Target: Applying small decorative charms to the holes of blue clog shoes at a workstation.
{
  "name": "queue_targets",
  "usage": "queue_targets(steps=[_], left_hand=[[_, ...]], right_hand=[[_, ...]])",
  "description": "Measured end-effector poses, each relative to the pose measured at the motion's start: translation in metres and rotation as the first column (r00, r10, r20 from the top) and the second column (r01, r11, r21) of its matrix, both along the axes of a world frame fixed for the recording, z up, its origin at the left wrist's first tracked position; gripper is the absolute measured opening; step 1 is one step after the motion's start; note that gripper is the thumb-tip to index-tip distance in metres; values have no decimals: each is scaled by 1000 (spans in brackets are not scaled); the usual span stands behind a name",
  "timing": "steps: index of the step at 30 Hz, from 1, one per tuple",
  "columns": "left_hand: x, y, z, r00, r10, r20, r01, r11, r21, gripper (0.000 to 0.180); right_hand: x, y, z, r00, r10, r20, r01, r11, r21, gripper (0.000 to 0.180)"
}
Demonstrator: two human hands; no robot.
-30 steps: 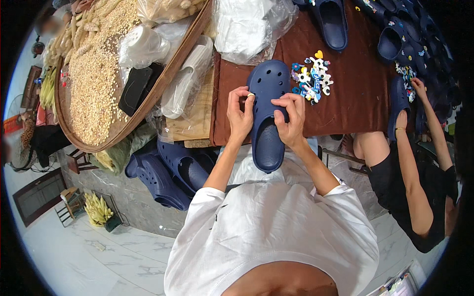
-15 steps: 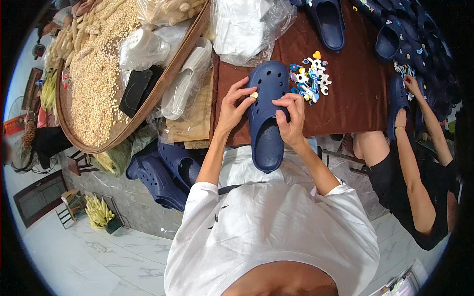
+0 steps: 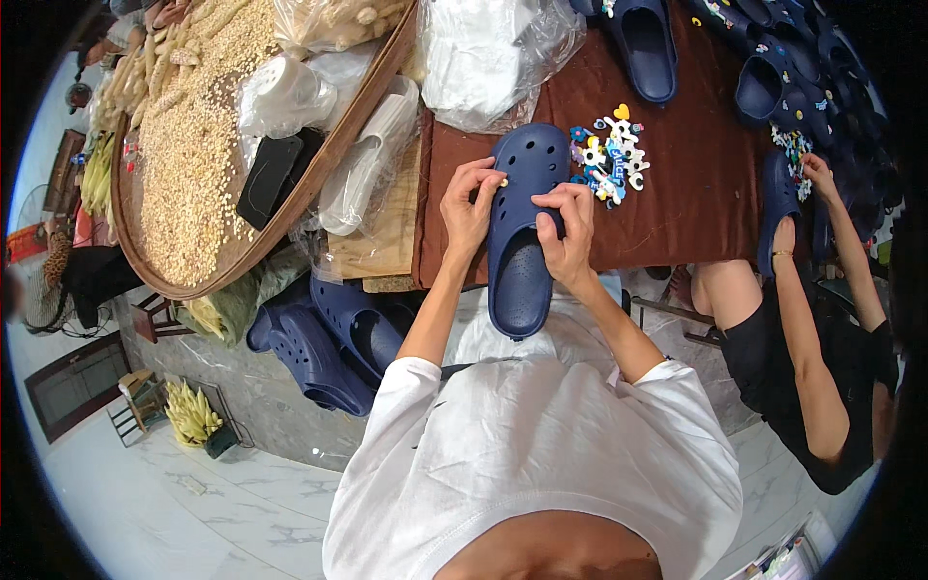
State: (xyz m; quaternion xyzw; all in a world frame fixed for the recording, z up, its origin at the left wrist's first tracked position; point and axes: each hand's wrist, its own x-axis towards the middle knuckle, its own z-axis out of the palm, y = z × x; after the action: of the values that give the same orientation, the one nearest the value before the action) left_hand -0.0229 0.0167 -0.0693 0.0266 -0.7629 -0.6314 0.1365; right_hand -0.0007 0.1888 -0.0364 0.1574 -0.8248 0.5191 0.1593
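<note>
Left hand (image 3: 471, 208): fingertips, looser earlier, now pinch pale charm (image 3: 504, 182) at left edge of blue shoe (image 3: 520, 205), frame centre; seating unclear | Right hand (image 3: 572, 237): thumb and fingers pinch shoe's right side, unchanged | Loose charms (image 3: 617, 159): right of upper centre.

Mid-frame, the clog (image 3: 519, 211) is showing solid navy. Right of centre, shoe charms (image 3: 619, 164) are mixing white and blue (the heart (image 3: 622, 112) is glowing golden) over plain brown tablecloth (image 3: 696, 188). Lower left, floor tiles (image 3: 242, 503) are showing grey veins on white.

Charms (image 3: 616, 172) lie right of the clog (image 3: 515, 211).
</note>
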Motion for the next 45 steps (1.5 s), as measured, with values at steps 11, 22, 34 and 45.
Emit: queue_targets(steps=[11, 22, 34, 45], left_hand=[[27, 5, 23, 981, 26, 193, -58, 986, 158, 48], [95, 12, 55, 985, -103, 137, 149, 913, -380, 69], [51, -27, 60, 947, 260, -190, -313, 881, -356, 53], [4, -42, 33, 975, 190, -111, -220, 871, -440, 50]], right_hand=[[39, 18, -7, 992, -42, 121, 47, 998, -36, 57], [72, 14, -26, 944, -29, 329, 9, 998, 62, 77], [23, -8, 19, 967, 144, 208, -133, 989, -69, 46], [-183, 138, -36, 771, -583, -254, 636, 694, 337, 63]])
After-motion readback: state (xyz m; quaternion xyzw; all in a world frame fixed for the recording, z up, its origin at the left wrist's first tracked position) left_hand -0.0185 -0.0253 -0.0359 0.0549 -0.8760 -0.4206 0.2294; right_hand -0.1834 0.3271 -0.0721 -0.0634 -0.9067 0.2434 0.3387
